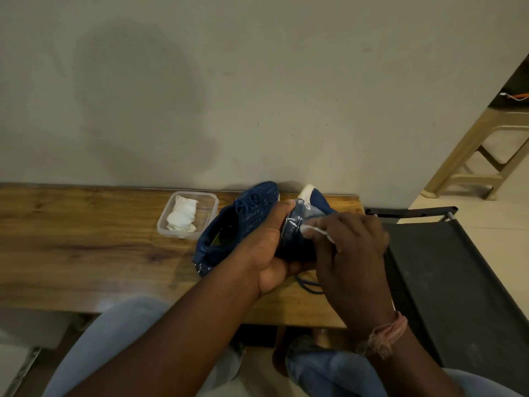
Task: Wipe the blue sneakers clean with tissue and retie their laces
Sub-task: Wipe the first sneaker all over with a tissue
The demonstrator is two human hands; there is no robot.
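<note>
Left hand [272, 247] grips held sneaker [297, 224]; right hand [352, 247] pinches tissue [310, 230] against it. Wiping step; next, sneaker 2 [240, 224], laces.

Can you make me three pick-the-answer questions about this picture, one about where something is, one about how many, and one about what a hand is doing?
1. Where is the clear plastic box with spare tissue?
A. On the wooden table, left of the sneakers
B. On the black chair
C. On the floor

2. How many blue sneakers are there?
A. One
B. Two
C. Three

3. What is the right hand doing?
A. Resting flat on the table
B. Tying a lace
C. Pressing a white tissue against a sneaker

Answers:
1. A, the box sits on the wooden table beside the resting sneaker.
2. B, one lies on the table and the held sneaker is in the left hand.
3. C, its fingers pinch the wiping tissue against that shoe.
</note>
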